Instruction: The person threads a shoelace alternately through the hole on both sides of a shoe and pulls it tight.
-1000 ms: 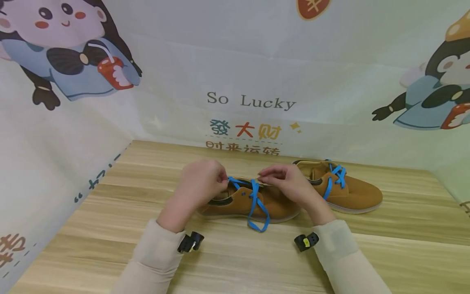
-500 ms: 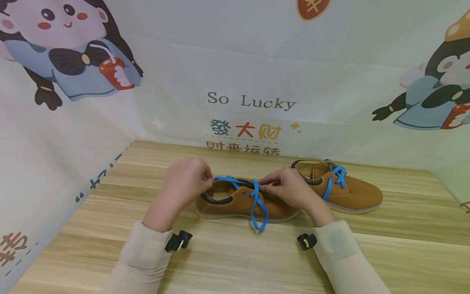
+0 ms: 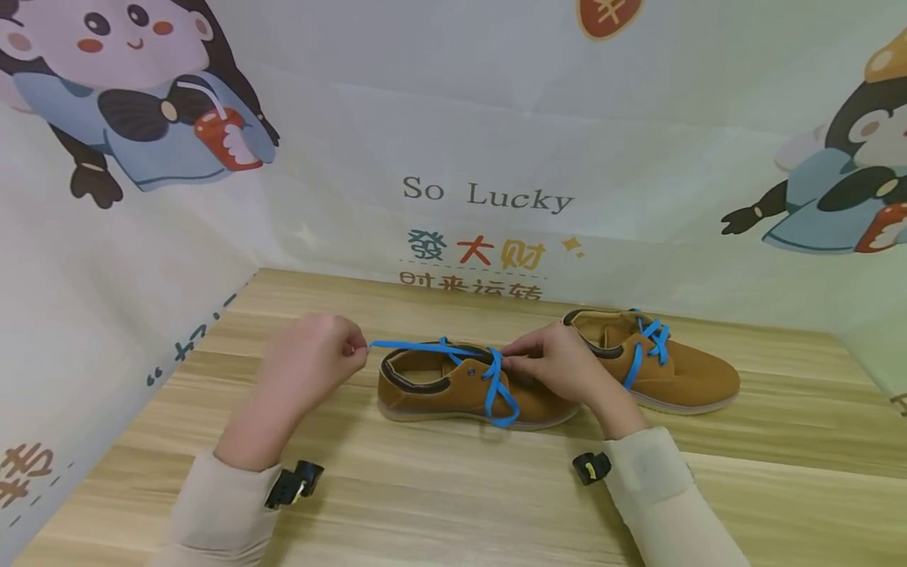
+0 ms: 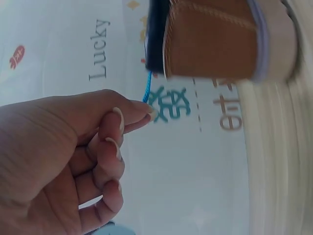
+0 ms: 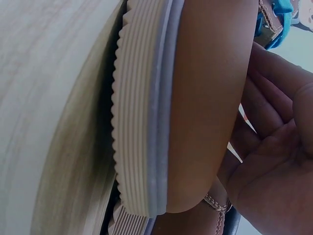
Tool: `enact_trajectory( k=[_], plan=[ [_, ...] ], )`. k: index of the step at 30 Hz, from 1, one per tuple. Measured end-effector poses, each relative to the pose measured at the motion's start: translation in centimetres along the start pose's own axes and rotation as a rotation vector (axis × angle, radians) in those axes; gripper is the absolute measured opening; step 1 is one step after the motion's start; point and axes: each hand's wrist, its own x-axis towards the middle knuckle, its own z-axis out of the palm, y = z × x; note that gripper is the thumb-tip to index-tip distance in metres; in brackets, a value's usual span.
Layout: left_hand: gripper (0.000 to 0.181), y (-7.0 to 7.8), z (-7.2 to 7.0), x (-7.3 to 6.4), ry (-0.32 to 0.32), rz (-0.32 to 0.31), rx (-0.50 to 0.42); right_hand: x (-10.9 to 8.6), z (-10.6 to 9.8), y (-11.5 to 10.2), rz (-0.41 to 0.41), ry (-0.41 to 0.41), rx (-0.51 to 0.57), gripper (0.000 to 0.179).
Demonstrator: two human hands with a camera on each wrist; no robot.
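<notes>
In the head view a brown shoe (image 3: 418,402) stands on the wooden table, a blue shoelace (image 3: 407,345) threaded through it. Out past the heel my left hand (image 3: 305,378) pinches the end of that lace, stretched nearly level above the shoe opening. The left wrist view shows thumb and forefinger closed on the thin lace tip (image 4: 147,90), the other fingers curled. My right hand (image 3: 556,362) reaches over the toe, its fingertips at the lace crossing. Whether they pinch it is hidden, also in the right wrist view. A slack lace loop (image 3: 503,405) hangs down the near side.
A second brown shoe (image 3: 690,374) with blue laces stands just behind and to the right, close to my right hand. The wooden table (image 3: 453,496) ends at a printed cloth wall (image 3: 340,197) at the back and on the left.
My left hand has moved left, drawing the lace end out past the heel. The hanging loop has become shorter. My right fingertips have come down onto the lace crossing and stayed there.
</notes>
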Motion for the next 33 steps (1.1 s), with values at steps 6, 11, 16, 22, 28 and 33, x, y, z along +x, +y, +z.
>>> enact_trajectory(
  k=[6, 11, 16, 22, 28, 33],
  plan=[
    [0.01, -2.3, -0.7, -1.6, -0.01, -0.065, 0.011, 0.1, -0.1, 0.3, -0.006, -0.002, 0.013, 0.019],
    [0.01, -3.8, -0.9, -2.6, 0.004, -0.082, 0.026, 0.0, -0.2, 0.3, 0.005, -0.013, 0.048, 0.019],
    [0.009, -5.0, -0.8, -3.5, 0.026, -0.074, 0.049, -0.1, -0.2, 0.2, 0.025, -0.007, 0.025, 0.022],
    [0.009, -6.4, -0.9, -4.7, 0.016, -0.085, 0.052, -0.1, -0.1, 0.1, 0.03, 0.007, 0.003, 0.02],
    [0.008, -7.7, -1.0, -5.6, -0.006, -0.115, 0.069, -0.1, -0.1, 0.2, 0.023, 0.012, 0.006, 0.019],
    [0.006, -9.0, -0.9, -6.7, -0.002, -0.13, 0.068, 0.0, 0.0, 0.3, 0.024, 0.01, 0.016, 0.019]
  ],
)
